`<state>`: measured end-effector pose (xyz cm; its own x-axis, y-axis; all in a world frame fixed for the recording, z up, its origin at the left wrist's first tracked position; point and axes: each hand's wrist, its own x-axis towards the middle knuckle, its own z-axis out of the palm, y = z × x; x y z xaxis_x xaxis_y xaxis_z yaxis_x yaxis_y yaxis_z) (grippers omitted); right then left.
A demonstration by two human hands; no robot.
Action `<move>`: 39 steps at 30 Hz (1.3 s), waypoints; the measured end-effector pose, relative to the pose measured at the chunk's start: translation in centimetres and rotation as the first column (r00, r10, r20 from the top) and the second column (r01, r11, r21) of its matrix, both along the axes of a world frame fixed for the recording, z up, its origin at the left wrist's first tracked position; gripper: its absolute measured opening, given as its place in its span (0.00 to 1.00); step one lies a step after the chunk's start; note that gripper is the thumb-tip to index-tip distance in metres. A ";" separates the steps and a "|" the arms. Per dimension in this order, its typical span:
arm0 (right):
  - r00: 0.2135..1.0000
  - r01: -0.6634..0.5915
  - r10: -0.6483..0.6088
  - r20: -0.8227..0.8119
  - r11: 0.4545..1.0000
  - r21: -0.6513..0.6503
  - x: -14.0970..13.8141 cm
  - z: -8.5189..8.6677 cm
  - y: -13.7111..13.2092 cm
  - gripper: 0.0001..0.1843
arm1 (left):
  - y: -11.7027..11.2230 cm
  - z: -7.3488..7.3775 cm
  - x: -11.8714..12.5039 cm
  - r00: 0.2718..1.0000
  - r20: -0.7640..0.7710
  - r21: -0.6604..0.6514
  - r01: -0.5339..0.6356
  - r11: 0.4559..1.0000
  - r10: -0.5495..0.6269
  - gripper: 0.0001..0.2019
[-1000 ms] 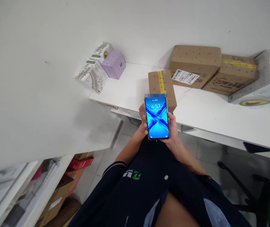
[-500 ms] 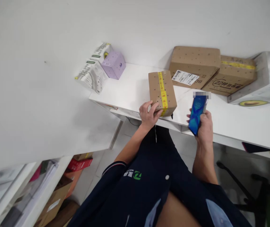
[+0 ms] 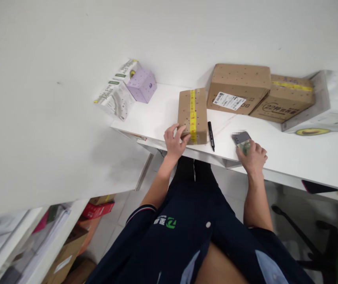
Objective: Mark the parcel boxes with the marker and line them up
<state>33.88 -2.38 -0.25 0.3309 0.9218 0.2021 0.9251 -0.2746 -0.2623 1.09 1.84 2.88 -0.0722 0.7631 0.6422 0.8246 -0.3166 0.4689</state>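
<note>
1. Phone (image 3: 242,139) half covered by the right hand (image 3: 253,157), far end blurred, back face up.
2. Half a second ago raised and lit; now flat near the counter's (image 3: 293,157) front edge, fingers closed over its near end, long axis slanting back-left.
3. Left hand (image 3: 174,142) fingers gripping the taped box's (image 3: 193,114) near-left corner at the front edge, its long axis running front to back. Pen (image 3: 211,135) just beside, parallel.

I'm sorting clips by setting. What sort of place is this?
Probably a parcel office or mailroom: a large brown cardboard box with a shipping label sits on a white desk, the left hand grips a small yellow-taped brown cardboard box, and the right hand holds a grey phone beside a black pen.
</note>
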 end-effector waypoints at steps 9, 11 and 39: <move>0.873 -0.258 0.334 -0.356 0.934 0.246 -5.1 1.5 1.8 0.29 | 0.2 1.0 -1.3 0.999 0.018 -0.029 -0.048 0.998 0.049 0.24; 0.729 -0.388 0.458 -0.509 0.889 0.244 -8.5 2.1 2.3 0.31 | -0.3 1.1 -0.1 0.999 0.028 -0.046 -0.033 0.998 0.035 0.26; 0.764 -0.498 0.540 -0.353 0.842 0.208 -11.0 -2.6 5.2 0.22 | 15.3 0.9 4.3 0.969 0.247 -0.313 0.096 0.945 -0.017 0.45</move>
<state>22.84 2.82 -2.88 -0.1234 0.9578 0.2596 0.7362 0.2638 -0.6232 5.44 17.11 3.81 -0.1434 0.9321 0.3327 0.6615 -0.1598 0.7328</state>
